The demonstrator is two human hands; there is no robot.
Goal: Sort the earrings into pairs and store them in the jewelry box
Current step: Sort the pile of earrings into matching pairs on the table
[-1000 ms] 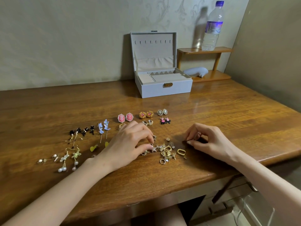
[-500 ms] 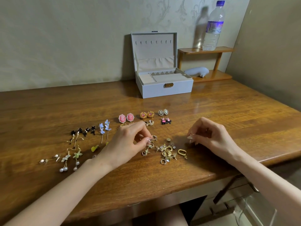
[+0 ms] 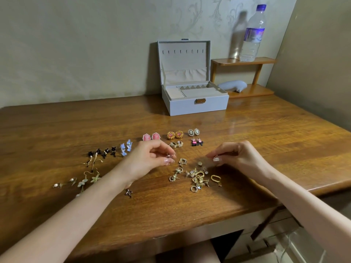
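My left hand (image 3: pixel 150 159) hovers above the desk and pinches a small silvery earring (image 3: pixel 168 155) between thumb and fingers. My right hand (image 3: pixel 234 156) is raised beside it with curled fingertips pinched together; what they hold is too small to make out. Below both lies an unsorted heap of gold earrings (image 3: pixel 198 178). Sorted pairs lie in a row behind: pink ovals (image 3: pixel 151 137), gold-and-pink rounds (image 3: pixel 175 135), cameo studs (image 3: pixel 194 132), pink-and-black ones (image 3: pixel 196 142), blue flowers (image 3: pixel 126 147), black ones (image 3: pixel 102 152). The grey jewelry box (image 3: pixel 195 104) stands open at the back.
Dangling pearl and flower earrings (image 3: pixel 83 182) lie at the left. A dark single earring (image 3: pixel 128 192) sits by my left wrist. A small wooden shelf (image 3: pixel 245 61) at the back right carries a water bottle (image 3: pixel 252 35). The desk's front edge (image 3: pixel 190 227) is near.
Both hands have lifted off the heap. My left hand has picked up a small earring from it and moved slightly back; my right hand has risen and turned toward the left hand.
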